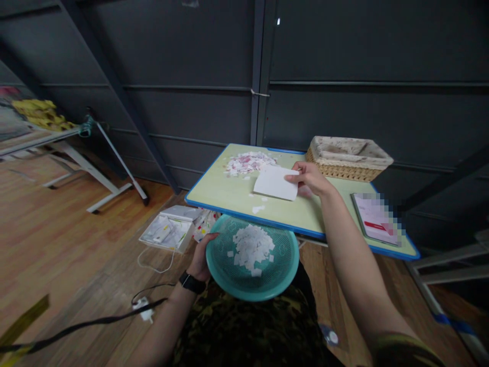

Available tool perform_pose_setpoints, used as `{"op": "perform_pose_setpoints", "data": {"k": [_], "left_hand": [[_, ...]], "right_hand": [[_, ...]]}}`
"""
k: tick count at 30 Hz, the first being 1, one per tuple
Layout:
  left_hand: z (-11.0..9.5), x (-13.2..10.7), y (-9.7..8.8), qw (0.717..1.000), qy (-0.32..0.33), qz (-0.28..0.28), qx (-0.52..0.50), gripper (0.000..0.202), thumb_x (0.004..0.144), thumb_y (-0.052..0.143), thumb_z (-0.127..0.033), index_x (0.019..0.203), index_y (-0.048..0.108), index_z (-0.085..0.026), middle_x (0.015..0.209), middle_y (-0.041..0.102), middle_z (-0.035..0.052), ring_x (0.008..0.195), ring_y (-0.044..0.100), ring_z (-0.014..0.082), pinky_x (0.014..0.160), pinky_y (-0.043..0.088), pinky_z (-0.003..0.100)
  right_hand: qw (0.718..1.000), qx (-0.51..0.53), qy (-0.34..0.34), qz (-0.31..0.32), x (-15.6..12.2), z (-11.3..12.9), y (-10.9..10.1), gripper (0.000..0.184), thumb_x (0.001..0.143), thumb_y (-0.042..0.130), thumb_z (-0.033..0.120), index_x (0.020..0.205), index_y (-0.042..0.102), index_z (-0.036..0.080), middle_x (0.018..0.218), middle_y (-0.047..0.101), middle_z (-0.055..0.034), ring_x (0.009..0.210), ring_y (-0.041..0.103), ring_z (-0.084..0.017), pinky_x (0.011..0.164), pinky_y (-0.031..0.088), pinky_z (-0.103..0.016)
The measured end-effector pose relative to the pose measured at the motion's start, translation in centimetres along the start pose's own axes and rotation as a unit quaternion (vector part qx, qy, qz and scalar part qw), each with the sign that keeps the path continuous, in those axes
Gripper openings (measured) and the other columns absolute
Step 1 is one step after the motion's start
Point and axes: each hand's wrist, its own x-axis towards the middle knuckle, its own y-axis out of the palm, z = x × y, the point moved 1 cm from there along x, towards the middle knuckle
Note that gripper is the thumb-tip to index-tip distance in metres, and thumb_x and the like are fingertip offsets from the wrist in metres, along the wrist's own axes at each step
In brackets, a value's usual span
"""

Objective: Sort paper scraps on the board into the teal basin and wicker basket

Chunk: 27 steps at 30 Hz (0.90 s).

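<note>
My left hand [204, 253] grips the left rim of a green plastic colander [225, 278], held just below the table's near edge. A heap of small white paper scraps [252, 245] lies inside it. Over the table, my right hand [308, 178] pinches a flat white card [275, 182] by its right edge, thumb on top. Beyond the card, a pile of white and pinkish paper scraps [250, 163] is spread on the tabletop. A few loose bits [259, 209] lie near the front edge.
The pale yellow table [208, 191] has a blue rim. A wicker basket [344, 168] with cloth lining stands at its back right, a tablet or phone [376, 219] nearer. On the floor at left are an open white box [168, 232], a black cable [95, 322] and a white plug [143, 308].
</note>
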Motion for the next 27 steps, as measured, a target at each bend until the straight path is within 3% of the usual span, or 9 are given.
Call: {"op": "perform_pose_setpoints", "data": {"k": [5, 13, 15, 19, 21, 27], "left_hand": [[-0.1, -0.1, 0.2, 1.000, -0.001, 0.001, 0.001, 0.014, 0.073, 0.058, -0.021, 0.079, 0.067, -0.012, 0.060, 0.070, 0.0044, 0.052, 0.063, 0.0175, 0.054, 0.050, 0.028], [0.0, -0.3, 0.4, 1.000, 0.005, -0.009, 0.002, 0.015, 0.073, 0.057, -0.020, 0.080, 0.066, -0.011, 0.063, 0.070, 0.0049, 0.053, 0.062, 0.0174, 0.058, 0.050, 0.030], [0.0, -0.3, 0.3, 1.000, 0.004, -0.011, 0.006, 0.013, 0.073, 0.057, -0.021, 0.077, 0.066, -0.012, 0.063, 0.070, 0.0046, 0.053, 0.062, 0.0169, 0.057, 0.050, 0.029], [-0.2, -0.3, 0.3, 1.000, 0.010, -0.019, 0.004, 0.010, 0.072, 0.059, -0.020, 0.074, 0.065, -0.013, 0.059, 0.069, 0.0033, 0.051, 0.061, 0.0164, 0.054, 0.049, 0.028], [-0.2, -0.3, 0.3, 0.999, 0.013, -0.029, 0.001, 0.009, 0.071, 0.059, -0.019, 0.073, 0.065, -0.013, 0.058, 0.068, 0.0029, 0.051, 0.061, 0.0162, 0.054, 0.049, 0.028], [-0.1, -0.2, 0.2, 0.999, -0.004, -0.030, -0.013, 0.011, 0.070, 0.059, -0.020, 0.076, 0.066, -0.012, 0.062, 0.070, 0.0028, 0.053, 0.062, 0.0157, 0.059, 0.051, 0.030]], "right_hand": [[0.995, -0.047, 0.043, 0.073, -0.2, -0.1, 0.2, 0.037, 0.051, 0.079, 0.034, 0.061, 0.046, 0.018, 0.044, 0.048, 0.0051, 0.036, 0.039, -0.007, 0.034, 0.023, -0.019], [0.981, 0.000, 0.024, 0.194, -0.6, 0.1, 2.8, 0.040, 0.049, 0.079, 0.037, 0.063, 0.047, 0.017, 0.051, 0.052, 0.0052, 0.044, 0.045, -0.007, 0.041, 0.028, -0.019], [0.985, 0.014, 0.023, 0.169, -0.6, 0.2, 2.9, 0.039, 0.049, 0.079, 0.036, 0.063, 0.047, 0.017, 0.051, 0.052, 0.0051, 0.044, 0.045, -0.007, 0.041, 0.027, -0.019], [0.997, 0.065, 0.019, 0.028, -0.3, 0.4, 2.4, 0.041, 0.048, 0.079, 0.034, 0.064, 0.045, 0.019, 0.051, 0.051, 0.0053, 0.045, 0.048, -0.010, 0.041, 0.030, -0.020], [0.997, 0.068, 0.025, -0.014, -0.1, 0.4, 2.2, 0.041, 0.047, 0.079, 0.035, 0.065, 0.045, 0.020, 0.050, 0.051, 0.0051, 0.045, 0.048, -0.012, 0.041, 0.031, -0.022], [0.999, 0.016, 0.008, -0.030, 0.2, -0.2, 2.0, 0.039, 0.048, 0.077, 0.036, 0.065, 0.046, 0.020, 0.049, 0.051, 0.0042, 0.042, 0.046, -0.011, 0.039, 0.028, -0.021]]}}
